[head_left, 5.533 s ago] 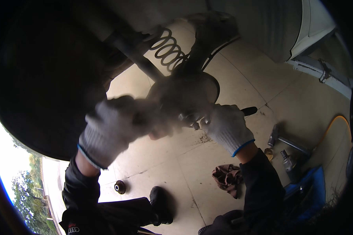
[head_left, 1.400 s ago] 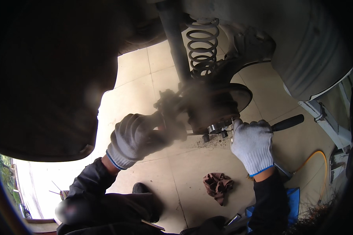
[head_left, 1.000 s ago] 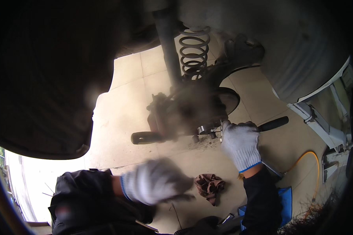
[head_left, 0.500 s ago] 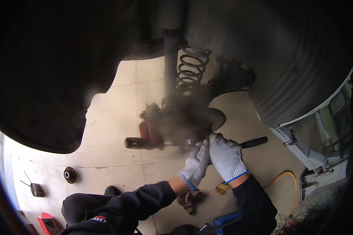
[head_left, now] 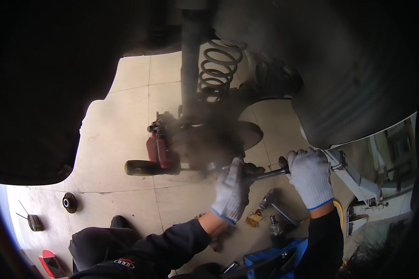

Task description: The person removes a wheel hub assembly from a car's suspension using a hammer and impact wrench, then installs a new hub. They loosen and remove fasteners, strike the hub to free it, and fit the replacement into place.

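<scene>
Two gloved hands worked at a metal bar [head_left: 271, 174] in front of the hub under a raised car. The right hand [head_left: 310, 179] had its fingers wrapped around the bar's right end, just beside a small dark knob [head_left: 283, 162]. The left hand [head_left: 230, 191] was closed about the bar's other end, close to the hub, its fingertips partly hidden. The bar lay nearly level, its right end slightly higher.

Behind the hands stood the brake disc [head_left: 250, 134], blurred along its front, with a red caliper [head_left: 161, 151] at its left. Just below the caliper, a screwdriver with a dark handle [head_left: 145, 168] pointed its shaft toward the hub. Above rose a coil spring [head_left: 221, 58] and, beside it, a dark shock absorber [head_left: 191, 69].

On the tiled floor [head_left: 121, 125], a hammer [head_left: 284, 213] lay below the bar, near a crumpled yellowish scrap [head_left: 253, 218] and a metal tool [head_left: 276, 229]. A blue tray [head_left: 256, 259] sat nearer the person. A round flanged part [head_left: 69, 202] rested well apart at the left, and a white metal stand [head_left: 358, 179] stood at the right.
</scene>
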Available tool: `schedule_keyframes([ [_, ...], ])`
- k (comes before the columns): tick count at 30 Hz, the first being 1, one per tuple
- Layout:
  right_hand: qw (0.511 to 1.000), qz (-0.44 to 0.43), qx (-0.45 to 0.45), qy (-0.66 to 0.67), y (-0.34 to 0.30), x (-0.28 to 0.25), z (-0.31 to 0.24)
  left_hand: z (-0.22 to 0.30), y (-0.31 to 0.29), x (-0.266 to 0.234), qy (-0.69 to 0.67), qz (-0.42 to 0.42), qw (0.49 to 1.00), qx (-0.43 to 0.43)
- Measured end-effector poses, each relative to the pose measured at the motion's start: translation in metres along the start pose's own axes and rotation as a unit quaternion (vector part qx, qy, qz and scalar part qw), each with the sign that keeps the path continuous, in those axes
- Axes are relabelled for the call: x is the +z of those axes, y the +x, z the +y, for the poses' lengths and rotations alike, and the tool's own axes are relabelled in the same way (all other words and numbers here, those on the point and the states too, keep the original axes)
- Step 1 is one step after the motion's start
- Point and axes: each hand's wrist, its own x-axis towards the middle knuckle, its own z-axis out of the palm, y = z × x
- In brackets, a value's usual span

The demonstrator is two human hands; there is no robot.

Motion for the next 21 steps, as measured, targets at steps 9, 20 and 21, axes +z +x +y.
schedule_keyframes([
  [9,0.989,0.133,-0.025,-0.065,0.009,-0.021,0.007,0.014,0.009,-0.022,-0.010,0.028,1.000,-0.009],
  [20,0.987,0.104,0.082,0.092,0.006,0.034,-0.005,0.020,0.014,-0.002,-0.282,-0.002,0.957,-0.072],
  [21,0.985,0.107,0.086,0.103,0.006,0.036,-0.006,0.017,0.014,-0.002,-0.202,-0.031,0.978,-0.045],
])
